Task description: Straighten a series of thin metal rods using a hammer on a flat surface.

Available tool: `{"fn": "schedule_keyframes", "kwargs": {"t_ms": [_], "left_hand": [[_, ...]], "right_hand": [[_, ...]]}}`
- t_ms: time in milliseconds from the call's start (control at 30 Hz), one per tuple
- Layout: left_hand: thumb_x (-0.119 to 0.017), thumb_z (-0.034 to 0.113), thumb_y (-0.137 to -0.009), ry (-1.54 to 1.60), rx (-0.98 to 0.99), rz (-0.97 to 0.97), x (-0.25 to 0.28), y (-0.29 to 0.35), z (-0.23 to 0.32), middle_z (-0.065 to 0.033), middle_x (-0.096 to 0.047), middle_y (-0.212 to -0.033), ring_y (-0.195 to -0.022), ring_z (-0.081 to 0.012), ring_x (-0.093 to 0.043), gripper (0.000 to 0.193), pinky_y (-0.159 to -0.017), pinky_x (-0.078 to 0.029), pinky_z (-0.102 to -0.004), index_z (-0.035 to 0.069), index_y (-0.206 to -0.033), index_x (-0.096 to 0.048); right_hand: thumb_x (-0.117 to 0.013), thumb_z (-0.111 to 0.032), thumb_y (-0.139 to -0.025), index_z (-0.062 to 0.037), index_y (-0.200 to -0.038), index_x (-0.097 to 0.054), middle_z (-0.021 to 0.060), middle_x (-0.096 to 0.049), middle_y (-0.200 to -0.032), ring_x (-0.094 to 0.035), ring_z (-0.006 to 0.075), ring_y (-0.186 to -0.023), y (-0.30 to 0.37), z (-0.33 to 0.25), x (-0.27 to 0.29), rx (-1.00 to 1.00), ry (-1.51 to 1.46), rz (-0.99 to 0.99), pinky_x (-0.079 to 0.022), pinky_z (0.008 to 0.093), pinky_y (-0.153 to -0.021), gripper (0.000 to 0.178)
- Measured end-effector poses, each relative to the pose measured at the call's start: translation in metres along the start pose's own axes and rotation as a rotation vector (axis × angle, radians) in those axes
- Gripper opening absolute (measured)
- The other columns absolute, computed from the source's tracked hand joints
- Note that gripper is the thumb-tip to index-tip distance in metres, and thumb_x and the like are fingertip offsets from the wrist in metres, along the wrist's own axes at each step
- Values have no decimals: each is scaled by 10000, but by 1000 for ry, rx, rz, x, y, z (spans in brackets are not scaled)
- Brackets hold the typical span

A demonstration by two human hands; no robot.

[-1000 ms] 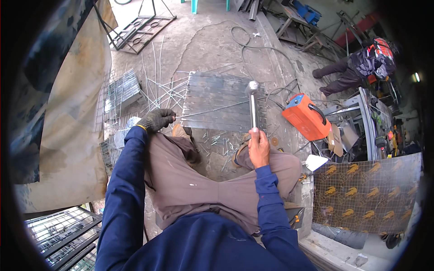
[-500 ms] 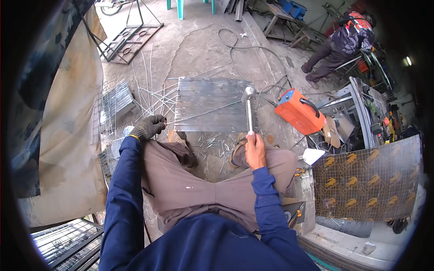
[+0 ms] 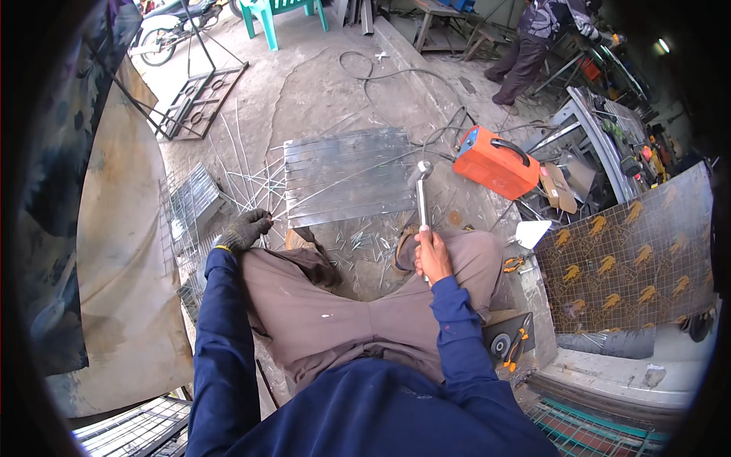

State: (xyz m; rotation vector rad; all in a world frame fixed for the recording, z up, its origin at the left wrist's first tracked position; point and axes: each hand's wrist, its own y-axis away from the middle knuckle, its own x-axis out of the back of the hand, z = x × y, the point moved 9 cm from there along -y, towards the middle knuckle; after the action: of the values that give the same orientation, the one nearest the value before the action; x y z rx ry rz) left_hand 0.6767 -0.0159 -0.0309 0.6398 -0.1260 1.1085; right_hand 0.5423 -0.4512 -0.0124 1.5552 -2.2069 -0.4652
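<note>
My left hand (image 3: 245, 230), in a dark knitted glove, is closed on one end of a thin metal rod (image 3: 331, 192). The rod slants up to the right across a flat grey slatted metal plate (image 3: 365, 206) on the ground before my feet. My bare right hand (image 3: 433, 257) grips the handle of a hammer (image 3: 422, 194). The hammer stands nearly upright above my right knee, its steel head just off the plate's right edge. Short cut metal pieces (image 3: 354, 241) lie scattered between my shoes.
Loose rods (image 3: 247, 183) and a sheet-metal block (image 3: 199, 194) lie to the left. An orange machine (image 3: 499, 164) with cables sits right of the plate. Pliers (image 3: 518, 343) and a disc (image 3: 501, 344) rest by my right thigh. Another person (image 3: 533, 38) works far right.
The whole view has tilted and shifted, bringing more of the far motorcycle and green chair into sight. Both hands keep their holds; the hammer is still raised. The other person is partly cut off.
</note>
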Motion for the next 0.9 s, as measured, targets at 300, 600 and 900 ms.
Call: {"fn": "schedule_keyframes", "kwargs": {"t_ms": [300, 600, 900], "left_hand": [[-574, 269, -997, -73, -84, -34, -11, -11, 15, 3, -597, -824, -787, -103, -539, 238, -762, -471, -291, 38, -1007, -632], [-588, 228, -963, -158, -80, 13, -6, -11, 10, -74, -668, -847, -798, -163, -616, 245, -796, -500, -332, 0, -1027, -653], [-607, 347, -949, -248, -52, 29, -3, -7, 4, -117, -689, -957, -912, -272, -641, 320, -851, -490, -392, 43, -1041, -652]], "right_hand": [[-468, -544, -1011, -43, -1019, -535, -14, -456, -615, -419, 61, -424, 0, 1, -3, 113, 81, -8, -351, 235, -363, 505], [-470, -415, -1050, -40, -1054, -604, -35, -454, -623, -420, 32, -504, 17, -65, -69, 467, 168, -87, -354, 212, -457, 398], [-438, -461, -1040, -12, -867, -537, 118, -570, -679, -582, 255, -623, 9, -88, -100, 400, 388, -130, -457, 401, -625, 490]]}}
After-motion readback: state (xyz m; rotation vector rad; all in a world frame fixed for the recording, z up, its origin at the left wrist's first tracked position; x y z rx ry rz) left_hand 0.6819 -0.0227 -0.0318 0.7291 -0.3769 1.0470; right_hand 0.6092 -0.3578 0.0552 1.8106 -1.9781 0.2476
